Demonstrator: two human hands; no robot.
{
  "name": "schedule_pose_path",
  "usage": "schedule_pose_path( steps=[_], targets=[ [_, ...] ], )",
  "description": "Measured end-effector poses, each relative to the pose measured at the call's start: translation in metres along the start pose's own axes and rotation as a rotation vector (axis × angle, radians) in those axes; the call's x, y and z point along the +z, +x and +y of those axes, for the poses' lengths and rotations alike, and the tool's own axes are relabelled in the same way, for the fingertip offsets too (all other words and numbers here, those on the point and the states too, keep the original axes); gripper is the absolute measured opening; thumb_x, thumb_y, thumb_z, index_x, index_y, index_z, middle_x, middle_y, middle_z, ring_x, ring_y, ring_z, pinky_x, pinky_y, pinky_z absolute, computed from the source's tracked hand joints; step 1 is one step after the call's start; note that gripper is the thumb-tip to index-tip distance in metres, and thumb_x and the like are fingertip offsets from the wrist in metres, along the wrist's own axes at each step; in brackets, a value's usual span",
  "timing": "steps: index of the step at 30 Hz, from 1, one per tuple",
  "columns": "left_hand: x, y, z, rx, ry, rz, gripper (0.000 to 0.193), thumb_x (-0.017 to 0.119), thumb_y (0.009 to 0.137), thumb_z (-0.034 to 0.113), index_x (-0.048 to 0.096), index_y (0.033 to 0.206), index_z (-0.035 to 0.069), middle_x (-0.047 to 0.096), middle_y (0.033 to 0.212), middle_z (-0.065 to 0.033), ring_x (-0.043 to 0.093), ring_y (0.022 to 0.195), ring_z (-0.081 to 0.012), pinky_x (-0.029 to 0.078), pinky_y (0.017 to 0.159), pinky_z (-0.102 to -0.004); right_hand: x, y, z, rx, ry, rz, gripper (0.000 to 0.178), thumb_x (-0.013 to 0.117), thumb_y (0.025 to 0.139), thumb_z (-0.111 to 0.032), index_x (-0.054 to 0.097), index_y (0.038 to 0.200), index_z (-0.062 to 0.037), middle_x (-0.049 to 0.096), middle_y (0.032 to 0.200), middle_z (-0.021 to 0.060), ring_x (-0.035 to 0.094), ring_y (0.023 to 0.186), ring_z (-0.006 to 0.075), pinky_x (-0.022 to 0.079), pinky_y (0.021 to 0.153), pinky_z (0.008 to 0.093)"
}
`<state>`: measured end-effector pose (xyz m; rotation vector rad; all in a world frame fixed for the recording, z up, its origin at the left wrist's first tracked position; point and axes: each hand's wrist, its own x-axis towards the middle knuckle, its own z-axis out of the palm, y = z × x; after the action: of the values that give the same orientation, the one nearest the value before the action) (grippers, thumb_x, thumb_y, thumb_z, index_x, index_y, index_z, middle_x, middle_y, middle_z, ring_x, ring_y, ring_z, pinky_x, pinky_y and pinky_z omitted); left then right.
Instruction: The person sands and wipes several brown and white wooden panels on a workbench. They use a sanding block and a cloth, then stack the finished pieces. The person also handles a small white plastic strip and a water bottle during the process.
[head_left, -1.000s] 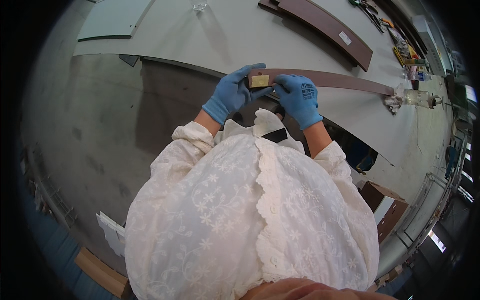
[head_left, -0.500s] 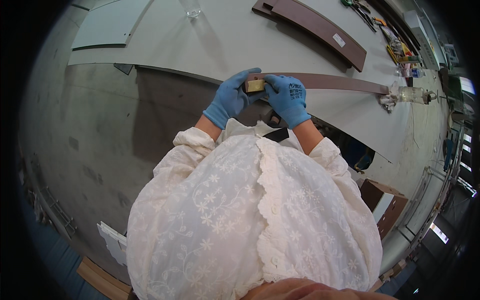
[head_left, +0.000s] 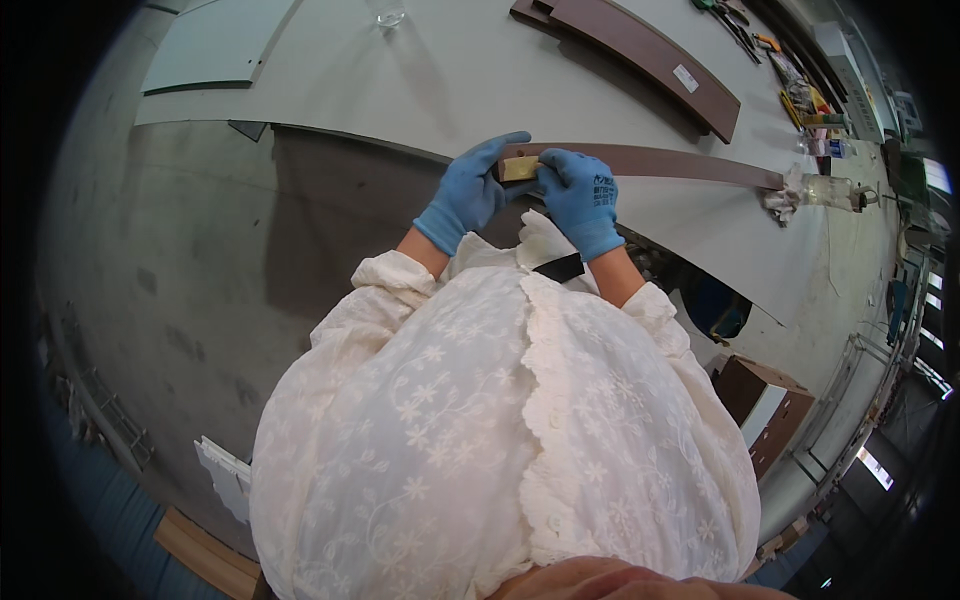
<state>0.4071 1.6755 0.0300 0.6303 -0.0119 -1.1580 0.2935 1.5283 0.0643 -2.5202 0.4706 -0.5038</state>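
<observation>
A long, narrow brown board (head_left: 690, 164) runs from my hands out to the right over the pale worktable. At its left end shows a small yellow block-like piece (head_left: 518, 168); whether it is fixed to the board I cannot tell. My left hand (head_left: 465, 195), in a blue work glove, closes around that end, its index finger stretched along the far side. Beside the yellow piece, my gloved right hand (head_left: 582, 195) grips the board, with the thumb against the piece's right edge. Both palms hide the underside of the board.
Two brown boards (head_left: 640, 60) lie stacked farther back on the worktable (head_left: 450, 80). A clear cup (head_left: 388, 14) and a white panel (head_left: 215, 45) are at the back left. At the right stand a clear bottle (head_left: 835, 190) and crumpled cloth (head_left: 785, 200); hand tools (head_left: 740, 30) lie at the far right.
My hands and the board's end appear slightly farther right, much as the whole scene shifts. The grip looks the same.
</observation>
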Motion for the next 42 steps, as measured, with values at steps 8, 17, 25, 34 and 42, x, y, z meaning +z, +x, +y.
schedule_pose_path(
  steps=[8, 17, 25, 34, 42],
  targets=[
    [0.005, -0.006, 0.006, -0.009, 0.06, -0.068, 0.053, 0.041, 0.111, 0.033, 0.047, 0.147, -0.005, 0.059, 0.14, -0.0175, 0.06, 0.125, -0.0275, 0.05, 0.11, -0.0435, -0.016, 0.01, -0.017, -0.168, -0.139, -0.16, 0.008, 0.072, 0.086, -0.025, 0.073, 0.088, -0.0167, 0.07, 0.079, 0.0058, 0.067, 0.075, 0.027, 0.053, 0.071, 0.0418],
    [0.007, -0.012, 0.004, -0.053, 0.006, 0.069, 0.048, 0.041, 0.111, 0.026, 0.049, 0.147, -0.004, 0.061, 0.138, -0.0162, 0.062, 0.122, -0.0236, 0.054, 0.105, -0.0354, -0.011, 0.017, -0.036, -0.106, -0.226, -0.342, 0.017, 0.07, 0.088, -0.029, 0.075, 0.077, -0.0173, 0.071, 0.078, 0.004, 0.068, 0.076, 0.0243, 0.054, 0.072, 0.0399],
    [0.013, -0.011, -0.002, -0.075, 0.022, 0.175, 0.048, 0.04, 0.111, 0.026, 0.05, 0.145, -0.005, 0.062, 0.138, -0.0164, 0.062, 0.122, -0.0246, 0.052, 0.107, -0.0353, -0.014, 0.023, -0.048, -0.021, -0.318, -0.502, 0.018, 0.065, 0.09, -0.028, 0.078, 0.082, -0.0188, 0.074, 0.083, 0.0067, 0.071, 0.078, 0.0259, 0.056, 0.072, 0.0402],
    [0.016, -0.012, -0.002, -0.078, 0.034, 0.205, 0.048, 0.041, 0.111, 0.029, 0.052, 0.143, -0.005, 0.063, 0.134, -0.0175, 0.062, 0.122, -0.0254, 0.051, 0.108, -0.0357, -0.009, 0.02, -0.042, -0.088, -0.292, -0.546, 0.018, 0.064, 0.092, -0.027, 0.075, 0.082, -0.0164, 0.074, 0.086, 0.0089, 0.072, 0.081, 0.0289, 0.057, 0.075, 0.0411],
    [0.0, -0.001, -0.015, -0.079, -0.091, 0.254, 0.037, 0.047, 0.109, 0.028, 0.061, 0.128, -0.001, 0.068, 0.12, -0.0157, 0.068, 0.105, -0.0284, 0.06, 0.092, -0.0445, -0.004, 0.018, -0.029, -0.171, -0.286, -0.551, 0.016, 0.065, 0.092, -0.027, 0.075, 0.088, -0.016, 0.074, 0.089, 0.0104, 0.072, 0.083, 0.0305, 0.058, 0.078, 0.0413]
  ],
)
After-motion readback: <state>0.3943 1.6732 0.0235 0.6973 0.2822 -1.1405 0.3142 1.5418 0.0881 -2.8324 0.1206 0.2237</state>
